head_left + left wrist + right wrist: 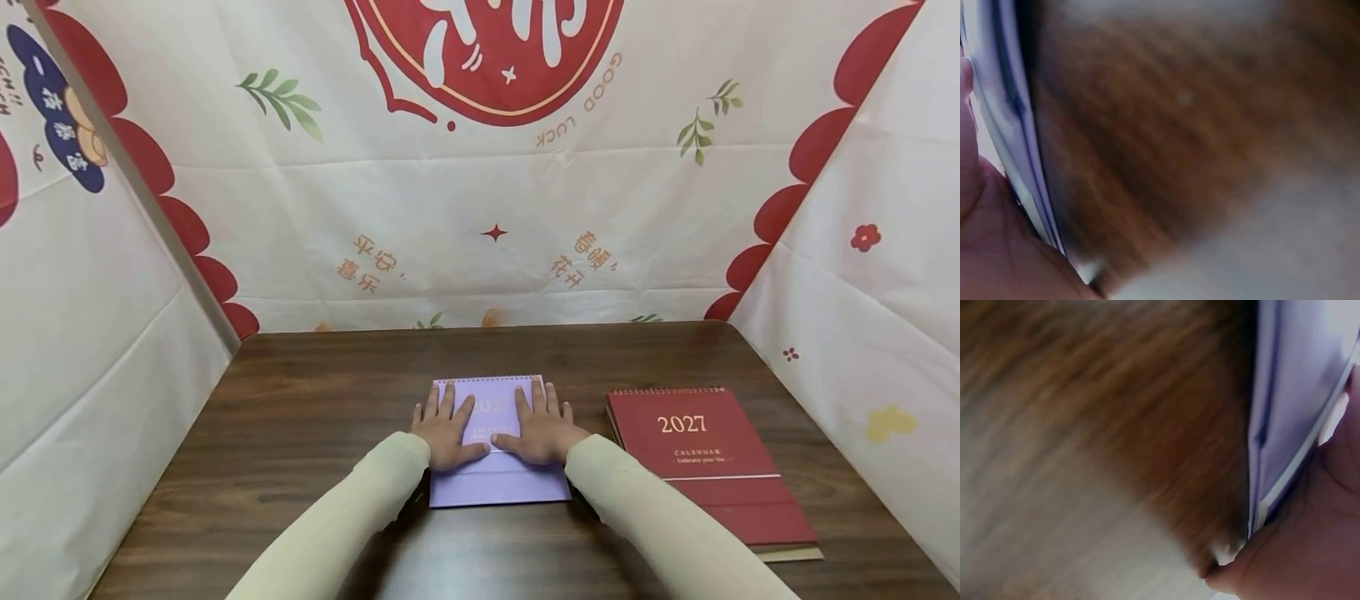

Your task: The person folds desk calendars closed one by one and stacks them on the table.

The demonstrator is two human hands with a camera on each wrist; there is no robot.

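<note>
A purple 2027 desk calendar (498,487) lies flat near the middle of the wooden table, its spiral binding along the far edge. My left hand (444,429) rests palm down on its left half, fingers spread. On the right half my right hand (543,429) lies the same way, the two thumbs pointing at each other. Part of the printed cover is hidden under the hands. Both wrist views show the calendar's layered edge (1025,125) close to the palm, with the right palm (1310,550) beside it.
To the right lies a red 2027 calendar (712,433), spiral side away from me, partly behind the right sleeve (645,500). The dark wooden table (315,417) is enclosed by printed white cloth (480,192) at the back and both sides.
</note>
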